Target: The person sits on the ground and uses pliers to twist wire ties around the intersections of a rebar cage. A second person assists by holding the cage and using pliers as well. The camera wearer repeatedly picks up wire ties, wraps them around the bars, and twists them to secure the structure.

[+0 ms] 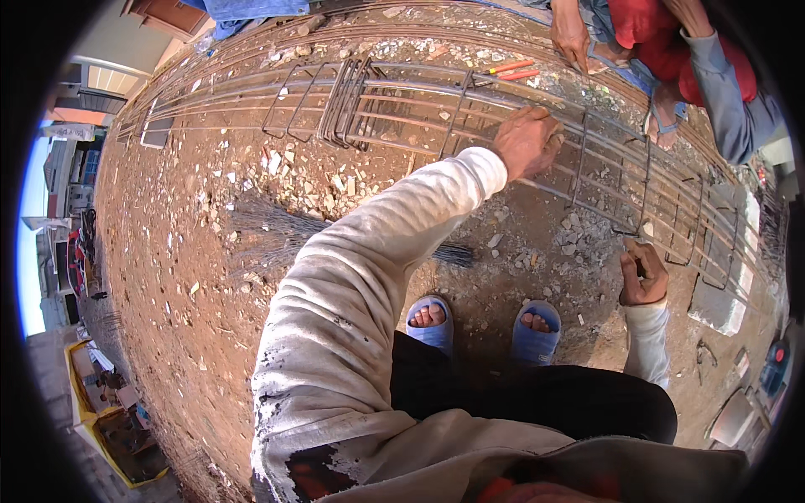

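A long cage of steel reinforcing bars (402,110) with square stirrups (581,161) runs across the ground before me. My left hand (528,142) reaches over the bars with its fingers curled; what they hold, if anything, is hidden. Just below the lower corner of one stirrup, my right hand (644,272) is closed, thumb and fingers bent together. I cannot make out anything in it. Several stirrups stand bunched together (344,103) farther left along the bars. A bundle of thin tie wire (281,222) lies on the ground, partly behind my left sleeve.
A concrete block (721,302) sits under the cage's right end. Orange-handled tools (513,69) lie beyond the bars. Another person's hand (571,40) reaches down at the upper right. Stone rubble (340,184) is strewn over the dirt. A bucket (732,419) stands at the lower right.
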`<state>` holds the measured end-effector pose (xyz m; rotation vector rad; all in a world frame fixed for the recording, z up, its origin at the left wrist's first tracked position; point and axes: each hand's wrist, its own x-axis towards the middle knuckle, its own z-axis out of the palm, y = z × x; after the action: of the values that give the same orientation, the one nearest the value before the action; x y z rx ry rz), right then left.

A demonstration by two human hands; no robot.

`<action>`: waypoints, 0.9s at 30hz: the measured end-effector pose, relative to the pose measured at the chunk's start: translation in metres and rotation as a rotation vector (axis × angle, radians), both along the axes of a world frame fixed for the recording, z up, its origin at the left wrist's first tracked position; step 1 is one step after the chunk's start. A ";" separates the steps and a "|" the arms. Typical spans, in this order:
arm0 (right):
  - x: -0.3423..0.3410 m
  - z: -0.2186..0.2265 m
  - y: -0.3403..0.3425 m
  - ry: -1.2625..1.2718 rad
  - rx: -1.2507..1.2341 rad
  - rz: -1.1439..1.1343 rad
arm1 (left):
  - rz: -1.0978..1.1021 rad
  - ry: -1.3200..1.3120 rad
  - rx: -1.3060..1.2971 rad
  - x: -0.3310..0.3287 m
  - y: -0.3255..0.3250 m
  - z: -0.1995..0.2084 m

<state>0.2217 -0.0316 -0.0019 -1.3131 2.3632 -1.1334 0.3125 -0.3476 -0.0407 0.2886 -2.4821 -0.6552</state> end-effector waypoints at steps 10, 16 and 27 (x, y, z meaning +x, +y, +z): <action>-0.048 0.008 -0.067 0.255 0.350 0.136 | -0.025 -0.054 0.090 -0.034 0.024 0.006; -0.046 0.000 -0.075 0.278 0.325 0.063 | -0.018 -0.049 0.028 -0.025 0.023 -0.003; -0.052 -0.009 -0.070 0.145 0.259 -0.025 | -0.162 -0.243 0.093 -0.023 0.006 -0.006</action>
<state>0.1695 -0.1012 -0.0107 -1.3152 2.5312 -0.7274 0.2892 -0.3412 -0.0470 0.2139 -2.7325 -0.8492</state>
